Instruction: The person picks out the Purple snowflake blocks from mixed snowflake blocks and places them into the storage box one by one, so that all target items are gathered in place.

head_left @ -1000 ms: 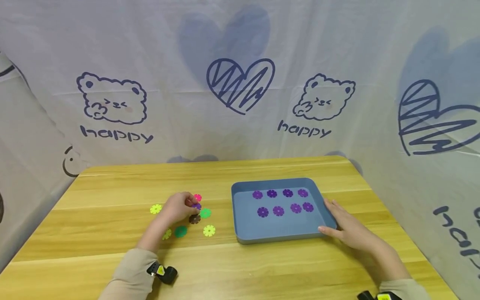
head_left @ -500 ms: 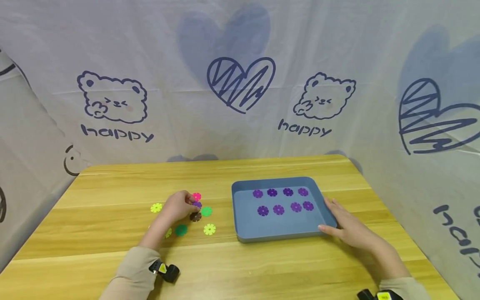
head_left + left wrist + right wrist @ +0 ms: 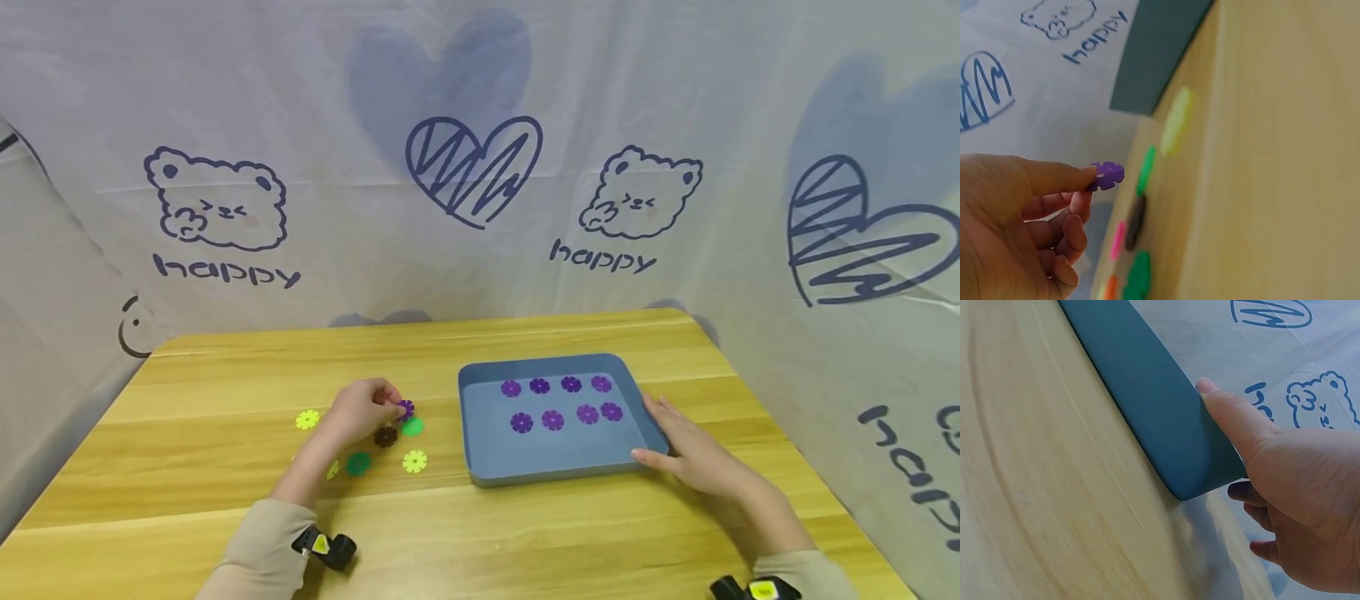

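Observation:
In the head view my left hand pinches a purple snowflake disc between thumb and index finger. The left wrist view has this disc held clear of the table, with the other fingers curled below. Under and around that hand lie a dark brown disc, a green disc, a teal-green disc and yellow discs. A pink disc shows only in the left wrist view. My right hand holds the blue-grey tray at its near right corner, thumb on the front rim, fingers along the side.
Several purple discs lie flat in two rows inside the tray. An orange disc is partly visible at the left wrist view's lower edge. Behind the wooden table hangs a printed white cloth.
The purple disc has come up from the table in my left hand's pinch and shifted slightly right. In the head view the pink disc is now hidden. My right hand stays on the tray.

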### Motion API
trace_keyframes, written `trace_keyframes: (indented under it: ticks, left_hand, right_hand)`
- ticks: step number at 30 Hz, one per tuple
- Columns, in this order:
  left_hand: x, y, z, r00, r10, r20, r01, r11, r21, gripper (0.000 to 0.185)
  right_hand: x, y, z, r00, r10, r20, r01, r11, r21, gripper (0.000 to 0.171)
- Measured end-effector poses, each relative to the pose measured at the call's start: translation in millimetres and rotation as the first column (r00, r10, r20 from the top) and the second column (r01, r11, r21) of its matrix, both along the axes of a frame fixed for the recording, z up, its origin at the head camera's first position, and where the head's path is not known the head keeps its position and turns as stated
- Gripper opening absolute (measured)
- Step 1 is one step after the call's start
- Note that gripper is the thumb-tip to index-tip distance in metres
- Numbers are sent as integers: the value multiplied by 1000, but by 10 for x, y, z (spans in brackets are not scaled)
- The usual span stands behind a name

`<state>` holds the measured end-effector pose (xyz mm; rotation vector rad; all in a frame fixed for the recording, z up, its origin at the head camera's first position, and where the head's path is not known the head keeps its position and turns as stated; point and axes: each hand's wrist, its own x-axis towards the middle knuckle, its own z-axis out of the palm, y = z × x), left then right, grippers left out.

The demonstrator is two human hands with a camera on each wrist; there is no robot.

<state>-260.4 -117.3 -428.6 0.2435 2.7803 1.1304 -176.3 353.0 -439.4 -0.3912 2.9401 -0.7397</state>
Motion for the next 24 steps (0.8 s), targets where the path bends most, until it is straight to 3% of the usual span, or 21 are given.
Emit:
trace_keyframes:
  ticks: [12, 19, 24]
  left_hand:
    - [27, 408, 217, 997, -66, -49, 71, 992, 108, 15]
    - [-30, 668, 239, 996, -88, -18, 89, 983, 163, 14]
    - [-87, 824, 183, 990, -143, -15, 144, 978, 150, 12]
  right_hand:
    - [-9, 3, -28, 1000, -4, -4, 4, 1000, 6, 92]
    - [-1, -4, -21, 1000, -13, 8, 13, 1000, 2, 92]
    - [-6, 0, -20, 1000, -9, 2, 9, 1000, 2, 91]
